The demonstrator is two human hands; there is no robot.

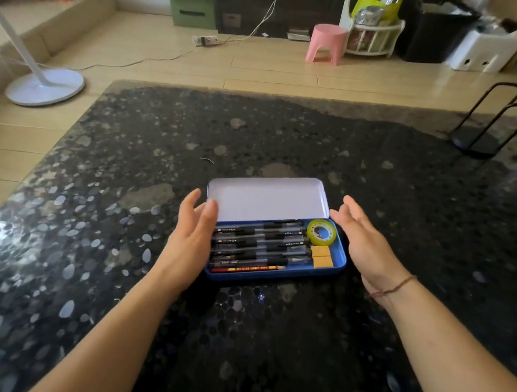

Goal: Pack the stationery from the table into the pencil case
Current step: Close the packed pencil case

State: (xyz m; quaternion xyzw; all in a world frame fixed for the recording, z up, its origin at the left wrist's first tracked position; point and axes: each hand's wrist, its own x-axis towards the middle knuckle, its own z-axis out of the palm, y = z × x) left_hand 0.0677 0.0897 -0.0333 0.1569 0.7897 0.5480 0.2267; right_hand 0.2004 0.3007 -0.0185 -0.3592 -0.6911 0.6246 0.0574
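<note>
A blue tin pencil case [340, 262] lies open on the dark pebble-pattern table [270, 337], its pale lid [268, 198] tilted back. Inside lie several black pens [259, 242], a red pencil [249, 269] along the front wall, a yellow-green tape roll [322, 231] and two orange erasers [321, 256] at the right end. My left hand [192, 237] hovers at the case's left end, fingers spread, holding nothing. My right hand [364, 239] is just off the right end, open too.
A black wire stand [488, 128] sits on the table's far right corner. Beyond the far edge are the wooden floor, a white fan base [46, 85], a pink stool [326, 44] and a power strip [206, 40] with a cable.
</note>
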